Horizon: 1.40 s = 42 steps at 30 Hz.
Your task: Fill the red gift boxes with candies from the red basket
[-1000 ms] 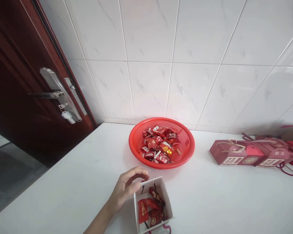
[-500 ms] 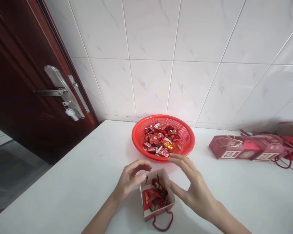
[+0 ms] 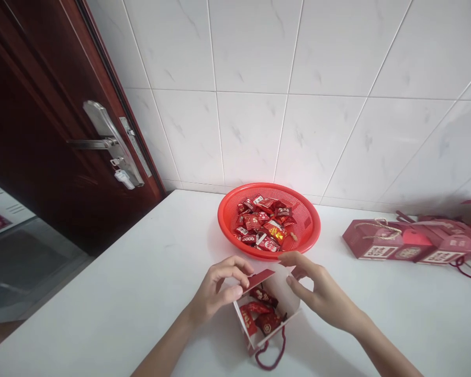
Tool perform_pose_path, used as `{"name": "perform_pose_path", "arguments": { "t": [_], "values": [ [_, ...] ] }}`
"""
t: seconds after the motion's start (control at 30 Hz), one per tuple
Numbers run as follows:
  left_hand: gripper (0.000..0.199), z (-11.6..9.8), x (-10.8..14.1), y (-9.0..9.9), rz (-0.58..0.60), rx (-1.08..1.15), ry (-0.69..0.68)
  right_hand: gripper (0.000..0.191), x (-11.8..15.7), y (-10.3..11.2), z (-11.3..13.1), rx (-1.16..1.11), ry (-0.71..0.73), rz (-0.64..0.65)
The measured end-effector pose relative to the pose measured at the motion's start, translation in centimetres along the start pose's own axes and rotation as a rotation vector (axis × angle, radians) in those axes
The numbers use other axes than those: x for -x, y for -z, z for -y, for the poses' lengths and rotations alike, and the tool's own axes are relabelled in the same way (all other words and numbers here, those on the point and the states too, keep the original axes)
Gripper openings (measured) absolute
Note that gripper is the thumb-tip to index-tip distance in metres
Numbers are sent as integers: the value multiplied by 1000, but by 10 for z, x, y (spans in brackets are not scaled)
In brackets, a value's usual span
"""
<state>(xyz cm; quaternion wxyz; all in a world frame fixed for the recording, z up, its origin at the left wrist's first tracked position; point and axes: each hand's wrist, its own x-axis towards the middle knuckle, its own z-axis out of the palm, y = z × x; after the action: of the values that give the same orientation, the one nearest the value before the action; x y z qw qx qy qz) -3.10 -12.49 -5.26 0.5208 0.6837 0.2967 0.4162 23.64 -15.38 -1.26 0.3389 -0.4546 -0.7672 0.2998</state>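
Note:
An open-topped paper candy box (image 3: 289, 293) stands in front of me, white inside and red outside, with several red-wrapped candies (image 3: 265, 317) at its bottom. A dark red cord handle (image 3: 272, 361) hangs off its near side. At the box's left edge, the thumb and fingers of my left hand (image 3: 220, 285) pinch the wall beside a red flap (image 3: 261, 280) that tilts inward. My right hand (image 3: 322, 293) holds the upper right wall between thumb and fingers. Beyond the box sits a red plastic basket (image 3: 310, 230) holding many wrapped candies (image 3: 267, 222).
Closed red gift boxes (image 3: 408, 248) with cord handles stand on the right of the white table (image 3: 160, 256), near the tiled wall (image 3: 251, 136). To the left is a dark red door (image 3: 43, 115) with a metal handle (image 3: 90, 143) and keys (image 3: 123, 178).
Both hands have come onto the box's upper edges, where they hovered apart before. The walls now spread wider, and a red flap has folded inward at the far left. The view has shifted slightly.

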Motion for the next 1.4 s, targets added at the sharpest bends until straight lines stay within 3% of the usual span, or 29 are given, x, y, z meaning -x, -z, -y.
{"name": "perform_pose_path", "arguments": {
  "t": [0.23,0.37,0.5,0.67,0.87,1.27,1.4],
  "values": [
    [45,-3,1,-4,197,-52,74,30,-2,1,-4,-92,1,72],
    [60,-4,0,-5,230,-56,74,32,-4,7,-8,-172,-11,148],
    [57,-1,0,-6,226,-70,75,39,-4,19,-13,-232,15,295],
    [56,-3,0,-6,230,-93,81,83,-3,28,-24,-284,62,439],
    [53,0,0,-5,218,-94,84,66,-2,11,-20,-195,-39,284],
    [59,-2,-2,-2,272,-109,40,44,0,-5,-24,-175,-31,192],
    [46,-1,-3,-11,185,-180,45,46,0,-11,-24,-158,-8,170]
  ]
}}
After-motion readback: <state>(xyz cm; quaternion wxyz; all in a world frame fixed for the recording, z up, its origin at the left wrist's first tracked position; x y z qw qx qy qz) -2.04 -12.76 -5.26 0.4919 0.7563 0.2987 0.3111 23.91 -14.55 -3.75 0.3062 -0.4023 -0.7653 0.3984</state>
